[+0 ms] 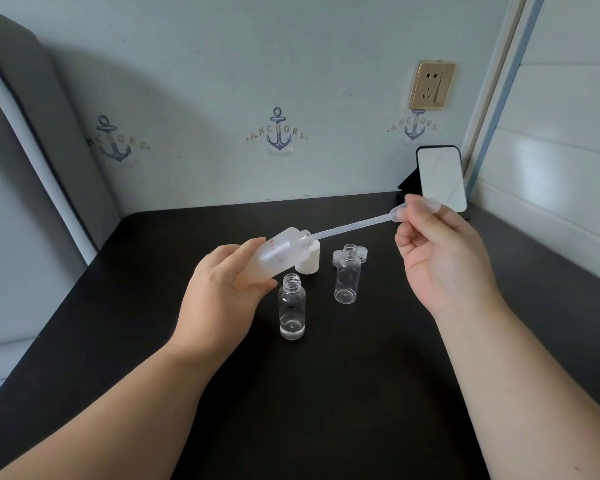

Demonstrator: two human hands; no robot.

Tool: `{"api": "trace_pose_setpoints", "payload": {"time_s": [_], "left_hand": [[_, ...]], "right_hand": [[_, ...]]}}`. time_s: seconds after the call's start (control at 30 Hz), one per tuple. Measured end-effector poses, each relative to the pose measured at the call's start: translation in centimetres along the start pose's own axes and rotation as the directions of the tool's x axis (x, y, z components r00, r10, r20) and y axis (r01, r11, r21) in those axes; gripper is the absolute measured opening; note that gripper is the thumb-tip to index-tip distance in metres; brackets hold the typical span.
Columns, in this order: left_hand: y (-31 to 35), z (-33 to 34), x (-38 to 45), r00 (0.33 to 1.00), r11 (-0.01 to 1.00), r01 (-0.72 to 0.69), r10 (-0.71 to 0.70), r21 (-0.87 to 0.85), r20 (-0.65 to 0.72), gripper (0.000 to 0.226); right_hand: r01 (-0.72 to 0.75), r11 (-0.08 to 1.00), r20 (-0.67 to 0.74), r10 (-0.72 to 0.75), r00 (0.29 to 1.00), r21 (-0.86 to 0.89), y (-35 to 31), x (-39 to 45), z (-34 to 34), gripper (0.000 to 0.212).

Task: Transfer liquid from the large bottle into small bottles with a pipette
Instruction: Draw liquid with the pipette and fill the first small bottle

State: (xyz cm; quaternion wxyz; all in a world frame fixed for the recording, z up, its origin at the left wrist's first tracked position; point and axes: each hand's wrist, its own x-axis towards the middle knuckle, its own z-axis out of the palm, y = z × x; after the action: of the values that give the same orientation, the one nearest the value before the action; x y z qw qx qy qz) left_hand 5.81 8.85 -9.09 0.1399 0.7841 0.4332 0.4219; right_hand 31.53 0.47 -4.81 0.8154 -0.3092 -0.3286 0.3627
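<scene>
Pipette point(352, 225) in raised right hand point(444, 261)

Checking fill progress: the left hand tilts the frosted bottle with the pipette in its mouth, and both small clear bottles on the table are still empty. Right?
Not quite. The head view shows the nearer small bottle already holds some clear liquid at its bottom; only the farther small bottle looks empty. The rest stands: left hand tilts the frosted bottle, pipette in its mouth.

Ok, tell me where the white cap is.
In the head view the white cap stands on the black table, centre, behind the tilted large bottle, left of the farther small bottle.
</scene>
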Motion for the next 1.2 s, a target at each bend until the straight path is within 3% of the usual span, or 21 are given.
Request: {"api": "trace_pose_setpoints", "payload": {"time_s": [0.33,0.53,0.77,1.2], "left_hand": [[0.2,0.2,0.0,1.0,1.0,-0.016,0.016,-0.014,0.017,0.057],[0.0,0.2,-0.1,1.0,1.0,-0.006,0.006,0.003,0.006,0.058],[-0.2,0.2,0.1,1.0,1.0,0.007,-0.007,-0.001,-0.008,0.059],[-0.2,-0.2,0.2,0.991,0.99,0.109,-0.115,-0.09,-0.07,0.049]], "right_hand": [[-0.024,0.99,0.116,0.041,0.992,-0.141,0.8,-0.6,0.7,0.009],[-0.05,0.979,0.175,0.085,0.981,-0.197,0.9,-0.9,0.8,0.029],[-0.065,0.99,0.158,0.084,0.984,-0.122,0.6,-0.3,0.0,0.013],[-0.053,0.981,-0.022,0.058,0.998,0.189,-0.7,0.8,-1.4,0.019]]}}
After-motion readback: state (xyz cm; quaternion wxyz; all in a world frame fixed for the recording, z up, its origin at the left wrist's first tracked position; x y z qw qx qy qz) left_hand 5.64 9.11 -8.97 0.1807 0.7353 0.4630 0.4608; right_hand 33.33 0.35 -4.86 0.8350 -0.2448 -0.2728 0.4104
